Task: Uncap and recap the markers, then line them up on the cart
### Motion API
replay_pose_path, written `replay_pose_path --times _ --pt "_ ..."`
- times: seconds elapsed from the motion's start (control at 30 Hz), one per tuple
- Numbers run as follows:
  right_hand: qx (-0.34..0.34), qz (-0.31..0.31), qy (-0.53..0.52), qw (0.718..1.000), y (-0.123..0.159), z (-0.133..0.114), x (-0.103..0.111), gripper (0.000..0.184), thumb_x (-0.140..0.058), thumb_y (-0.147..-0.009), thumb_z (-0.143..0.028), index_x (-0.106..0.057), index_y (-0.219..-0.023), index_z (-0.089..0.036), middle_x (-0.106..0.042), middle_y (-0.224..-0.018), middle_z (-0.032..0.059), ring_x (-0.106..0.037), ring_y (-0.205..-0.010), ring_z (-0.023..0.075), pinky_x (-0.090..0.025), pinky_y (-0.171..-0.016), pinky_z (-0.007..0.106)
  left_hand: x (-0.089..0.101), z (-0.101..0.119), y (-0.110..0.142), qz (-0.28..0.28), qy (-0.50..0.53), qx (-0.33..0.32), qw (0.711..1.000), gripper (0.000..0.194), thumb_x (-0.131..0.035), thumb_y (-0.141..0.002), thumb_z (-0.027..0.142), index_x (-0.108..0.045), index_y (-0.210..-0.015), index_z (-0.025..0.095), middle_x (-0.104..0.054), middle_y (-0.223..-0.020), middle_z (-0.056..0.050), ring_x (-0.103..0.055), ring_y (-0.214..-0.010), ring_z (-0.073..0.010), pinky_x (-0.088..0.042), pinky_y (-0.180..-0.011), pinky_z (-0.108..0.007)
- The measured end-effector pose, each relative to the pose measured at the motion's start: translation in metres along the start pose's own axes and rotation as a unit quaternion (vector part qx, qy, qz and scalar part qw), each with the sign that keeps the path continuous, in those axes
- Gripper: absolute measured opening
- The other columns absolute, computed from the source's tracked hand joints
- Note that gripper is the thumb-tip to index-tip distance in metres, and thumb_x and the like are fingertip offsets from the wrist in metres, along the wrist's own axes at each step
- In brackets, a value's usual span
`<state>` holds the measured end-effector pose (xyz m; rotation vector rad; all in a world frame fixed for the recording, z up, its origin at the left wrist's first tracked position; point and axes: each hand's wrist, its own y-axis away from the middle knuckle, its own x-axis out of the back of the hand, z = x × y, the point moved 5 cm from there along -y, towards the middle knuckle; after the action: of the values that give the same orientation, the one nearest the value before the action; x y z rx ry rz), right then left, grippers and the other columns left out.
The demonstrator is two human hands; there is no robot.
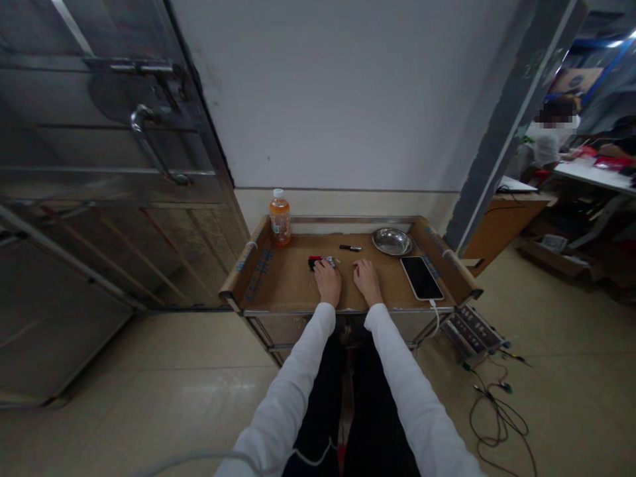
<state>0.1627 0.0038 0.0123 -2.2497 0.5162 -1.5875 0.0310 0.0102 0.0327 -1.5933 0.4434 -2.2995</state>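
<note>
Head view: left hand (327, 281) partly hides red and black items (315, 259), right hand (366, 281) sits apart, both hands' grip unclear.

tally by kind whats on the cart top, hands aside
plastic bottle: 1
metal bowl: 1
phone: 1
white cable: 1
lone black pen: 1
Total: 5, leaving out the small things at the left hand, too unclear to count

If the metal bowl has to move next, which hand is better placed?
Most likely the right hand: it is nearer the metal bowl, while the left hand is farther off, at the red and black items.
</note>
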Motion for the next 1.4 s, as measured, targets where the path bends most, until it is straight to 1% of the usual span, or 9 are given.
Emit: replay_pose_path --times 0.17,0.33,0.5,0.67,0.9,1.07,1.13,1.3,1.4 --pt "-0.010 -0.006 0.010 1.000 0.000 -0.001 0.001 0.026 -0.041 -0.087 -0.009 -0.061 -0.102 -0.014 -0.062 -0.102 0.0100 -0.051 -0.098 0.0202 -0.037 -0.088 0.030 0.002 0.000 0.000 0.019 -0.002 0.002 1.000 0.022 -0.040 -0.087 0.014 -0.051 -0.105 0.007 -0.055 -0.109 -0.019 -0.054 -0.101 -0.0257 -0.044 -0.089 -0.038" --pt "-0.053 -0.009 0.015 0.998 -0.003 0.003 0.003 0.030 -0.041 -0.089 -0.013 -0.057 -0.114 -0.013 -0.059 -0.113 0.0117 -0.050 -0.103 0.0208 -0.036 -0.088 0.031 0.001 0.001 0.003 0.011 -0.015 0.001 1.000 0.028 -0.039 -0.090 0.017 -0.050 -0.114 0.007 -0.053 -0.118 -0.021 -0.054 -0.106 -0.0274 -0.044 -0.090 -0.040" --pt "-0.094 -0.015 0.020 0.995 -0.005 0.005 0.003 0.038 -0.039 -0.091 -0.016 -0.052 -0.126 -0.016 -0.057 -0.120 0.0127 -0.049 -0.108 0.0221 -0.036 -0.089 0.033 -0.007 0.010 0.001 -0.015 -0.005 -0.076 0.997 0.038 -0.031 -0.092 0.013 -0.050 -0.124 0.012 -0.049 -0.131 -0.020 -0.048 -0.119 -0.0293 -0.040 -0.099 -0.046" --pt "-0.106 -0.031 0.062 0.992 -0.011 0.002 0.003 0.044 -0.044 -0.089 -0.020 -0.050 -0.133 -0.023 -0.056 -0.121 0.0135 -0.049 -0.106 0.0245 -0.035 -0.087 0.035 -0.016 0.016 -0.007 -0.036 -0.013 -0.124 0.992 0.038 -0.031 -0.091 0.008 -0.057 -0.117 0.016 -0.049 -0.133 -0.016 -0.041 -0.127 -0.0293 -0.038 -0.102 -0.046" --pt "-0.133 -0.049 0.100 0.985 -0.019 0.004 0.006 0.045 -0.045 -0.091 -0.025 -0.048 -0.135 -0.031 -0.054 -0.118 0.0118 -0.047 -0.106 0.0244 -0.033 -0.087 0.035 -0.027 0.027 -0.019 -0.076 -0.040 -0.189 0.978 0.029 -0.034 -0.093 0.011 -0.060 -0.106 0.012 -0.060 -0.111 -0.015 -0.052 -0.111 -0.0264 -0.042 -0.095 -0.041" --pt "-0.126 -0.055 0.097 0.986 -0.020 0.006 0.006 0.037 -0.041 -0.092 -0.022 -0.055 -0.126 -0.024 -0.053 -0.117 0.0127 -0.046 -0.107 0.0236 -0.033 -0.089 0.034 -0.044 0.039 -0.024 -0.124 0.024 -0.273 0.954 0.020 -0.043 -0.093 0.014 -0.060 -0.104 0.013 -0.061 -0.108 -0.011 -0.056 -0.103 -0.0216 -0.044 -0.092 -0.035" --pt "-0.129 -0.054 0.092 0.986 -0.020 0.008 0.006 0.037 -0.042 -0.092 -0.020 -0.055 -0.126 -0.023 -0.054 -0.117 0.0127 -0.046 -0.108 0.0235 -0.033 -0.089 0.034 -0.048 0.039 -0.026 -0.127 0.057 -0.271 0.952 0.019 -0.045 -0.092 0.015 -0.059 -0.105 0.013 -0.060 -0.108 -0.011 -0.057 -0.102 -0.0202 -0.044 -0.092 -0.034" --pt "-0.128 -0.045 0.089 0.987 -0.020 0.007 0.005 0.047 -0.043 -0.092 -0.022 -0.043 -0.139 -0.031 -0.051 -0.126 0.0123 -0.046 -0.110 0.0247 -0.032 -0.090 0.037 -0.051 0.033 -0.028 -0.103 0.115 -0.248 0.956 0.017 -0.046 -0.092 0.015 -0.058 -0.104 0.012 -0.059 -0.108 -0.012 -0.055 -0.105 -0.0198 -0.044 -0.094 -0.033" --pt "-0.136 -0.035 0.093 0.986 -0.020 0.006 0.004 0.047 -0.042 -0.092 -0.022 -0.044 -0.138 -0.030 -0.050 -0.129 0.0136 -0.045 -0.111 0.0259 -0.032 -0.090 0.038 -0.052 0.030 -0.027 -0.104 0.126 -0.239 0.957 0.017 -0.047 -0.092 0.015 -0.059 -0.103 0.011 -0.059 -0.106 -0.012 -0.055 -0.104 -0.0194 -0.043 -0.095 -0.033"
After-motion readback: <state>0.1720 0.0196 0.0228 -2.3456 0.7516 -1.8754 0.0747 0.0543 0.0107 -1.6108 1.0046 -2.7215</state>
